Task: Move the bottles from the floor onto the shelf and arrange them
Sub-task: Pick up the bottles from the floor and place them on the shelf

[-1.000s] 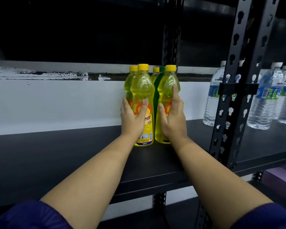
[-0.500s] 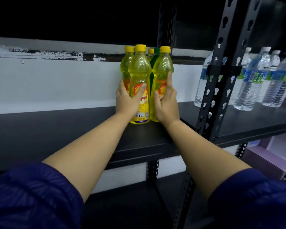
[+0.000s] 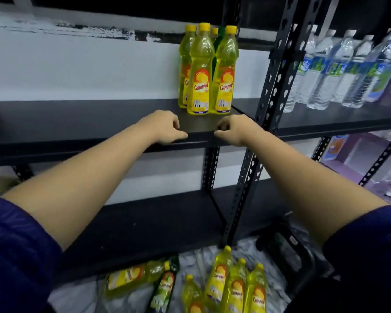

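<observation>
You have let go of the cluster of yellow plastic bottles with yellow caps; it now stands alone on the black metal shelf. Your left hand and right hand hang loosely curled and empty at the shelf edge. More yellow bottles on the floor wait below, so reach down next.
</observation>
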`<state>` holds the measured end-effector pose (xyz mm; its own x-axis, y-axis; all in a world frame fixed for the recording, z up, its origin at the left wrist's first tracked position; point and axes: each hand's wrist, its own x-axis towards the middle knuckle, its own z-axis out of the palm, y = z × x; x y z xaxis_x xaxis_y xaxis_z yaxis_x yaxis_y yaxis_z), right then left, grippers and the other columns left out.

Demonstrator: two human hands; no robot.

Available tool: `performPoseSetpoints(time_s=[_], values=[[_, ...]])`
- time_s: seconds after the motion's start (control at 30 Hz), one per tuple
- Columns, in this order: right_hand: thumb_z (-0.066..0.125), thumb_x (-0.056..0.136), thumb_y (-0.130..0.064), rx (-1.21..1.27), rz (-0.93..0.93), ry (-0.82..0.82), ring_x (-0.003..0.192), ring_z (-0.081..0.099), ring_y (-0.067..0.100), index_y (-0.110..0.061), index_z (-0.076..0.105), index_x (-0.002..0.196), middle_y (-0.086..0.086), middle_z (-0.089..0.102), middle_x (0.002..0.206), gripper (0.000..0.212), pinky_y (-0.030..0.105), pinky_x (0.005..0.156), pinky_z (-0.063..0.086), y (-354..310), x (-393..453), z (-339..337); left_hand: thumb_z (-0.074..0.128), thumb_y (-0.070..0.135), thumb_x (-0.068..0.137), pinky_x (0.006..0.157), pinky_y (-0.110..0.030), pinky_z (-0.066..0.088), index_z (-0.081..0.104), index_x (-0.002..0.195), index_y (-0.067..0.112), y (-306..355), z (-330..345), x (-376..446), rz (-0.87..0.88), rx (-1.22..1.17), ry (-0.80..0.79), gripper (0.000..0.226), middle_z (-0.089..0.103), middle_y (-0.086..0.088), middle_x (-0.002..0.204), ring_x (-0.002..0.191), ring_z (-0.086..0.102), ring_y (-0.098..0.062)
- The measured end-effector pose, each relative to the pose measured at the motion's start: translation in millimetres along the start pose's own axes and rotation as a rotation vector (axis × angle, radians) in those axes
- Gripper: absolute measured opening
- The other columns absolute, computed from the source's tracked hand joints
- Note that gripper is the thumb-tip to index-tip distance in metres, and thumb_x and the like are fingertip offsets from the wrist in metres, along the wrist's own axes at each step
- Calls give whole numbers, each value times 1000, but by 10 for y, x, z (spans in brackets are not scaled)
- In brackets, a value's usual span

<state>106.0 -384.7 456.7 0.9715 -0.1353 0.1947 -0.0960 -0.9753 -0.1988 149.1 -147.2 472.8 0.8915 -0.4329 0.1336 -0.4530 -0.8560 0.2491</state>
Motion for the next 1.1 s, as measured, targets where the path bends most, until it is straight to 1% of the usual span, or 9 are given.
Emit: performPoseSetpoints(time_s=[0.17, 0.27, 0.47, 0.6, 0.73, 0.87, 0.93, 1.0, 1.1], values=[[63, 94, -53, -18, -16, -26, 117, 62, 31, -23, 63, 136, 6, 68, 129, 51, 46, 97, 54, -178, -794, 186, 63, 60, 91, 90, -45, 56, 69, 115, 23, -79, 173, -945, 48, 68, 9, 44, 66, 1, 114, 103, 63, -24], [63, 95, -54, 0, 2, -183, 112, 63, 31, -22, 64, 136, 6, 69, 125, 51, 44, 96, 54, -220, -1222, 521, 65, 60, 91, 90, -40, 54, 71, 113, 22, -263, 560, -1376, -8, -1, -160, 44, 66, 1, 113, 104, 62, -23], [65, 95, -55, 47, 48, -594, 121, 61, 29, -21, 66, 134, 6, 64, 138, 51, 40, 101, 50, -350, -2050, 1648, 72, 58, 87, 85, -37, 56, 72, 91, 23, -755, 1732, -2119, -158, -95, -501, 35, 70, 2, 98, 93, 65, -21], [62, 97, -54, 1, 82, -810, 111, 67, 28, -19, 61, 142, 8, 64, 138, 57, 37, 96, 53, -428, -2522, 2418, 73, 50, 89, 75, -38, 53, 72, 87, 9, -1023, 2490, -2517, -268, -119, -647, 40, 74, -13, 99, 87, 68, -26], [60, 99, -48, 5, 98, -927, 123, 61, 32, -14, 59, 144, 14, 59, 144, 57, 38, 99, 52, -471, -2872, 3019, 75, 46, 88, 73, -32, 53, 75, 90, 8, -1288, 3081, -2836, -369, -151, -714, 38, 75, -11, 98, 86, 67, -26], [60, 99, -48, 87, 150, -1029, 113, 67, 31, -19, 50, 152, 14, 60, 141, 61, 37, 84, 53, -510, -3080, 3538, 66, 42, 97, 51, -25, 40, 63, 84, 8, -1470, 3401, -2991, -436, -186, -833, 36, 62, -9, 74, 62, 55, -22], [60, 99, -49, 103, 179, -1088, 119, 64, 33, -21, 54, 148, 13, 62, 139, 57, 39, 80, 52, -512, -3127, 3796, 61, 42, 101, 51, -26, 39, 59, 86, 6, -1540, 3594, -3021, -468, -193, -917, 38, 61, -12, 79, 69, 56, -26], [60, 100, -46, 110, 184, -1138, 116, 65, 32, -18, 57, 144, 13, 64, 135, 53, 38, 76, 52, -514, -3130, 4022, 59, 44, 102, 54, -29, 40, 60, 87, 5, -1584, 3807, -3047, -476, -205, -990, 42, 62, -16, 87, 74, 55, -28], [61, 101, -43, 120, 166, -1147, 121, 61, 31, -15, 63, 138, 13, 61, 140, 47, 38, 88, 51, -515, -3019, 4325, 59, 44, 101, 53, -28, 42, 66, 93, 5, -1631, 4091, -3014, -492, -215, -1063, 40, 66, -14, 94, 76, 58, -26]])
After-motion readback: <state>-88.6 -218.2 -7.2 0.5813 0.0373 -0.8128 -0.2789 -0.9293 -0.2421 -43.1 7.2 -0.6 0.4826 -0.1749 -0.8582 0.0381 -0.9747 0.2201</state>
